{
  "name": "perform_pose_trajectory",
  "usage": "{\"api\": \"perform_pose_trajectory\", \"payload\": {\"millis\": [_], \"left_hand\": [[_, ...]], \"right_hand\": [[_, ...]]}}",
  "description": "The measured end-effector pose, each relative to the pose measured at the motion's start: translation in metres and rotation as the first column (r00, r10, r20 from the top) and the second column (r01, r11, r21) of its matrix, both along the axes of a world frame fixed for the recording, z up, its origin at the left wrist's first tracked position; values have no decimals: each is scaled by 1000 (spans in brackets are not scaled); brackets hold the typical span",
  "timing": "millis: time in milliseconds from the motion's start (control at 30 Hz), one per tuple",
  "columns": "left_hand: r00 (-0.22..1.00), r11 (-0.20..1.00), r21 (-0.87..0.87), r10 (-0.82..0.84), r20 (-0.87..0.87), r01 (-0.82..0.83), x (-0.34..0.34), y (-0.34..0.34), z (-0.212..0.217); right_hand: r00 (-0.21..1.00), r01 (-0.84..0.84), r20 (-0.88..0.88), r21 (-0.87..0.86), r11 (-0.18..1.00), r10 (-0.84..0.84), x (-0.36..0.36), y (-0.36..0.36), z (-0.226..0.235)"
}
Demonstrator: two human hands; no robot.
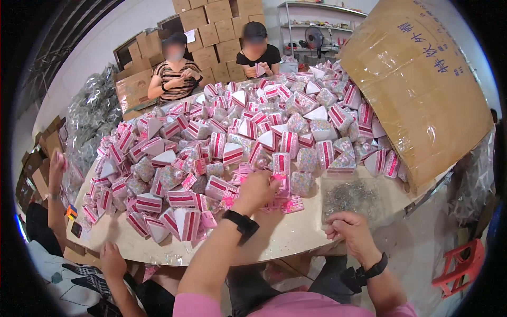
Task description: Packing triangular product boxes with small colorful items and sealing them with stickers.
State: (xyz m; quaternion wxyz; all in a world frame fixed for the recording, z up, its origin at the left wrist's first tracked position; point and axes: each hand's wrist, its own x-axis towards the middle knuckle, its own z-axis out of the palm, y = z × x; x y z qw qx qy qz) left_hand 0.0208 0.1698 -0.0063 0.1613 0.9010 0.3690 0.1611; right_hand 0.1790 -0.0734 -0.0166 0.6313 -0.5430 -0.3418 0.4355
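My left hand [257,191] reaches into the near side of a heap of cake-slice-shaped items, among pink printed cards [292,204]. Its fingers curl downward at the cards; their tips and whatever they hold are hidden. Just beyond it stands a pink-and-white cake slice [281,164] in clear wrapping. Closed in a pinch, my right hand [349,232] hovers over the table's near edge; what it grips is too small to make out. Beside that hand lies a shallow clear tray [346,186] with many small metal pieces.
A big cardboard box [417,90] tilts onto the heap at the right. Two people sit across the table [253,245]; one holds a cake slice. Another person's hand [112,261] is at the left edge. A red stool [459,268] stands on the floor at the right.
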Motion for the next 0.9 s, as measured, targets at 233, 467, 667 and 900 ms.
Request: {"api": "perform_pose_trajectory", "payload": {"millis": [233,467,667,900], "left_hand": [[899,968,244,-57,434,-56,9,90,-1],[968,976,-214,77,238,-25,22,114,0],[829,906,89,335,448,-414,-69,151,104],[942,888,402,89,324,-222,-67,100,109]], "right_hand": [[998,45,51,-81,996,-41,9,4,-3],[999,35,-31,-48,998,-37,13,4,-6],[999,36,14,-95,995,-35,16,2,-3],[995,100,17,56,993,-101,20,1,-7]]}}
